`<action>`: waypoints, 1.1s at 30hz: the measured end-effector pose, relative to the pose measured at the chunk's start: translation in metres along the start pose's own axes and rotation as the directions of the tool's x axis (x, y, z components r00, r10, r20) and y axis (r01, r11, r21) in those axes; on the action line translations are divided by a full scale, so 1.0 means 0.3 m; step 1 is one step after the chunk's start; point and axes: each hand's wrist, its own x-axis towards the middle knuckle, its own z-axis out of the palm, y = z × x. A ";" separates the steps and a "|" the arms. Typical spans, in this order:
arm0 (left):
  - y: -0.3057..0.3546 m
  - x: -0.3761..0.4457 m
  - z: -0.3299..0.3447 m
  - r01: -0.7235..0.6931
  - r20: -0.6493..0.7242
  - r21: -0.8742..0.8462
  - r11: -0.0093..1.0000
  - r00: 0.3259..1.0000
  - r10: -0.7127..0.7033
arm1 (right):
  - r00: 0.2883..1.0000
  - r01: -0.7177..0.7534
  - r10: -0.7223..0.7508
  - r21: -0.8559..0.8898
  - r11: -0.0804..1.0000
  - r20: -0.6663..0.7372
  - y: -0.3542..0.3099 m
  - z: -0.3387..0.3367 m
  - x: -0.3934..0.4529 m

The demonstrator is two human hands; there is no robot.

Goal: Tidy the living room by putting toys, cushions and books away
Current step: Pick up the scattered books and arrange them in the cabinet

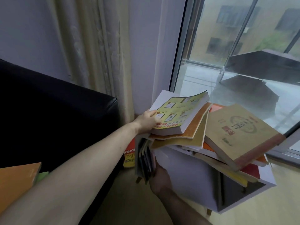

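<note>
A yellow book (178, 112) tops a messy stack on the white shelf (183, 176) by the window (243, 46). The left hand (148, 120) grips its near edge; the right hand (159, 177) (in shadow) seems to hold upright books (145, 159) beside a black sofa (56, 111).

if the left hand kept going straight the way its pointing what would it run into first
The left hand already grips the yellow book on top of the stack. Pushed further toward the upper right, it would likely slide that book across the white cabinet toward the window glass, though depth is hard to judge.
</note>
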 end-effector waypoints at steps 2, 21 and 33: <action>-0.020 0.000 0.015 -0.021 -0.048 -0.011 1.000 0.999 0.020 | 1.000 0.001 -0.001 -0.014 1.000 -0.016 0.001 -0.016 -0.013; -0.322 -0.203 0.039 0.325 -0.199 -0.426 0.844 0.877 -0.438 | 0.993 -0.033 0.042 -0.079 0.996 0.109 0.053 -0.050 -0.020; -0.213 -0.248 0.078 0.200 -0.273 -0.064 0.978 0.939 -0.210 | 0.987 -0.136 0.134 -0.021 0.990 -0.086 0.030 0.007 0.002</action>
